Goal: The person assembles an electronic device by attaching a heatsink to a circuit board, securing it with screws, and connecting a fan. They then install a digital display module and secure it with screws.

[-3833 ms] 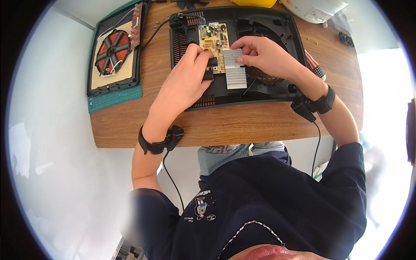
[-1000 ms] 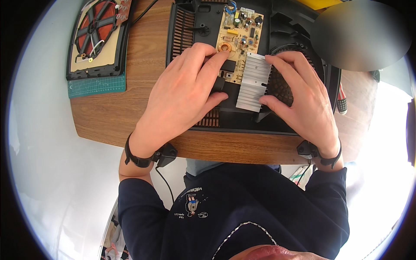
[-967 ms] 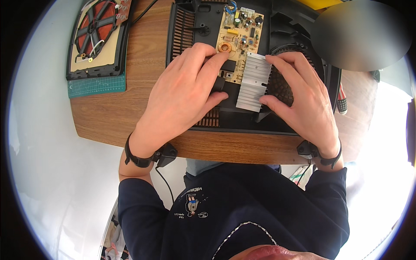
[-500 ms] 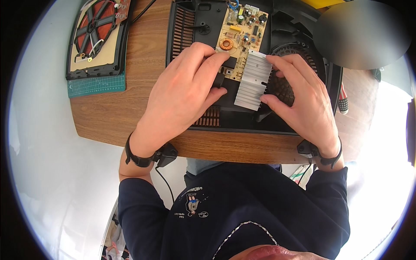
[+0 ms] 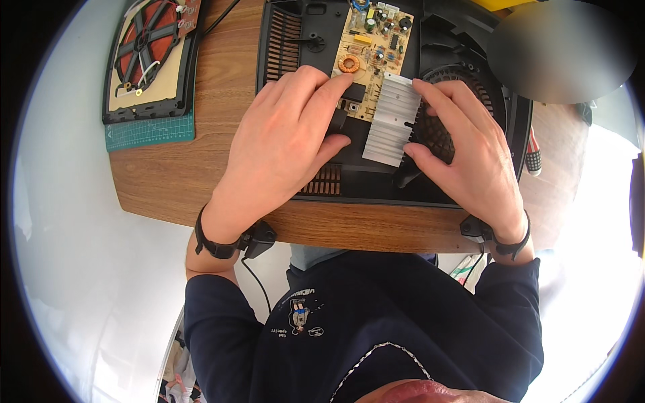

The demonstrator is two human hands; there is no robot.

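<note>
A tan circuit board (image 5: 366,57) with a copper-wound coil and many small parts lies inside a black plastic housing (image 5: 396,195). Attached at its near right side is a ribbed silver heat sink (image 5: 393,121). My left hand (image 5: 285,138) grips the board's left edge, index fingertip by the coil and thumb by a black cylindrical part (image 5: 338,121). From the right, my right hand (image 5: 467,138) holds the heat sink's edge, with index finger at its far corner and thumb near its close end. The undersides of both hands' fingers are partly hidden.
At the far left, a black-framed panel with a round coil assembly (image 5: 142,50) rests on a green cutting mat (image 5: 154,133). The housing has a round fan grille (image 5: 440,138). A red-and-black handle (image 5: 533,158) lies right of it on the wooden table (image 5: 154,178).
The circuit board and heat sink have shifted slightly away from me within the housing. Both hands keep nearly the same place and hold.
</note>
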